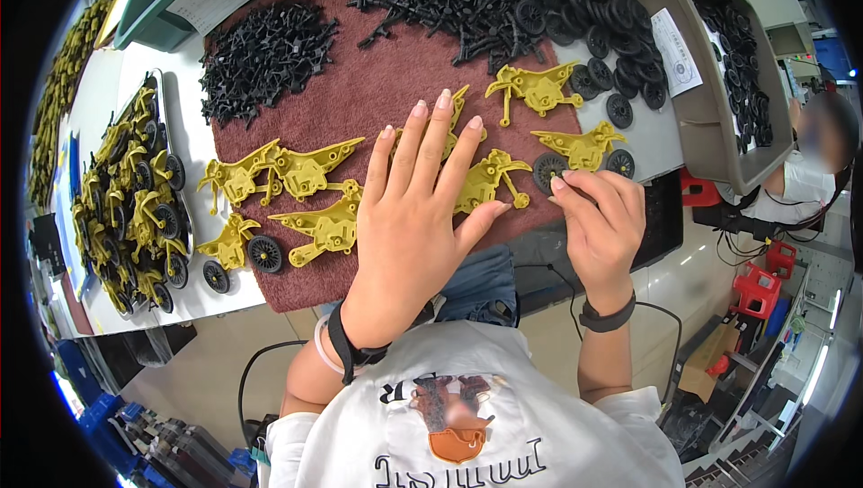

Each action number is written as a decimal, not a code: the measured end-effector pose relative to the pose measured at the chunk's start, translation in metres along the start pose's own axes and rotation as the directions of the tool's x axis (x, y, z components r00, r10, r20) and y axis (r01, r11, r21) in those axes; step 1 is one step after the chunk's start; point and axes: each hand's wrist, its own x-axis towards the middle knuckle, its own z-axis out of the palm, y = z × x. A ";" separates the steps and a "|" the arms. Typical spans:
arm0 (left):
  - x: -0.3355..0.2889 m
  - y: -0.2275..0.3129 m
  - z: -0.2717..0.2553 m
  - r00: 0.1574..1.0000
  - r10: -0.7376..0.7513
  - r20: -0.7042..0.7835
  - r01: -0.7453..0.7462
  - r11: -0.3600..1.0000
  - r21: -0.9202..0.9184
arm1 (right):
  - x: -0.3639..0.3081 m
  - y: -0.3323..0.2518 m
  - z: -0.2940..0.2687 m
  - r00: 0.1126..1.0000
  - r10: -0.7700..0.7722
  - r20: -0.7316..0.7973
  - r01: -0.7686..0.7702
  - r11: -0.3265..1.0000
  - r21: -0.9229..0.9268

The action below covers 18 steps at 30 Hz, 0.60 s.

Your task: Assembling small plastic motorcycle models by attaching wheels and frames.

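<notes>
My left hand [413, 187] lies flat with fingers spread over yellow plastic toy motorcycle bodies [310, 169], partly covering some of them. At the right, my right hand [604, 223] is closed, thumb and forefinger pinched at a black toy wheel [547, 167]. That wheel sits at one end of a yellow motorcycle body [584, 148]; a second black wheel [620, 163] is at its other end. Just beyond lies another yellow body [538, 91] without wheels. At the front left, a yellow body [232, 241] has two black wheels beside it.
A reddish-brown cloth [360, 84] covers the table. Heaps of small black parts [268, 57] and loose wheels [575, 7] lie at the back. A tray [187, 205] of wheeled toys stands left, a green bin [148, 21] back left, a grey bin [692, 119] of wheels right. Someone sits at far right.
</notes>
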 end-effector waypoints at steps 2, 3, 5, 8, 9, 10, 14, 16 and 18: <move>-0.001 0.000 -0.001 1.000 -0.001 -0.001 0.001 1.000 0.004 | 0.005 0.000 -0.007 0.998 0.005 0.057 -0.007 0.999 0.038; -0.001 0.000 0.001 1.000 -0.001 0.001 0.001 1.000 0.006 | 0.008 0.001 -0.012 0.993 0.012 0.117 -0.021 0.997 0.072; -0.002 -0.002 0.002 1.000 -0.005 -0.001 0.005 1.000 0.011 | 0.020 0.012 -0.035 0.971 0.100 0.215 -0.156 0.952 0.263; -0.001 -0.001 0.001 1.000 0.009 -0.009 -0.009 1.000 -0.002 | 0.026 0.047 -0.065 0.934 0.269 0.235 -0.345 0.853 0.392; -0.002 0.000 0.001 1.000 0.005 -0.012 -0.005 1.000 0.009 | 0.031 0.060 -0.066 0.915 0.352 0.197 -0.402 0.843 0.357; -0.001 -0.001 0.001 1.000 0.007 -0.017 -0.006 1.000 0.015 | 0.035 0.077 -0.062 0.912 0.372 0.176 -0.411 0.847 0.337; -0.002 0.000 0.003 0.999 0.014 -0.039 -0.013 1.000 0.016 | 0.065 0.109 -0.044 0.905 0.298 0.303 -0.373 0.899 0.231; -0.002 0.000 0.004 0.999 0.022 -0.043 -0.021 1.000 0.015 | 0.077 0.122 -0.030 0.926 0.236 0.295 -0.296 0.938 0.179; -0.002 0.000 0.004 0.999 0.027 -0.046 -0.026 1.000 0.016 | 0.088 0.138 -0.013 0.947 0.137 0.292 -0.186 0.972 0.146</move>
